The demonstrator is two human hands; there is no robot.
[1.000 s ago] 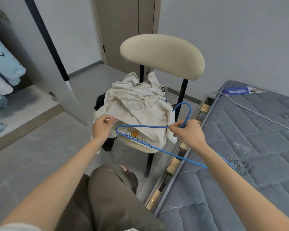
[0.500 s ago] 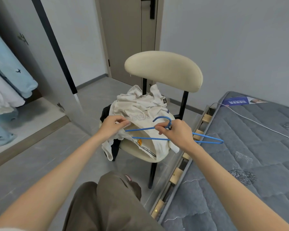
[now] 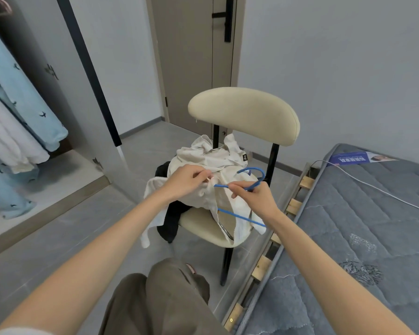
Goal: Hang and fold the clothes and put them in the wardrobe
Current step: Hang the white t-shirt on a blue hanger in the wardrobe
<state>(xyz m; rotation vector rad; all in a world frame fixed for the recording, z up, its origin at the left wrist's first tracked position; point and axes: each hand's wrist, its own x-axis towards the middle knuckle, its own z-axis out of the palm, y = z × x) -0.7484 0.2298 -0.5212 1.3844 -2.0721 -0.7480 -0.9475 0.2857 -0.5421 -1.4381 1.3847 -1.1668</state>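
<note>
Shirt (image 3: 205, 157), cream, lies heaped on the chair (image 3: 242, 112) seat, mid-scene. Left hand (image 3: 185, 181) pinches its cloth; right hand (image 3: 255, 199) grips the hanger (image 3: 240, 217) below the hook. Advised: hold the opening wide, feed one hanger arm in fully before the other.

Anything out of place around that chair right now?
The cream shirt lies crumpled on the chair, one sleeve dangling off the seat beside a black garment that also hangs over the edge. The mattress sits offset, leaving the wooden bed slats bare.
</note>
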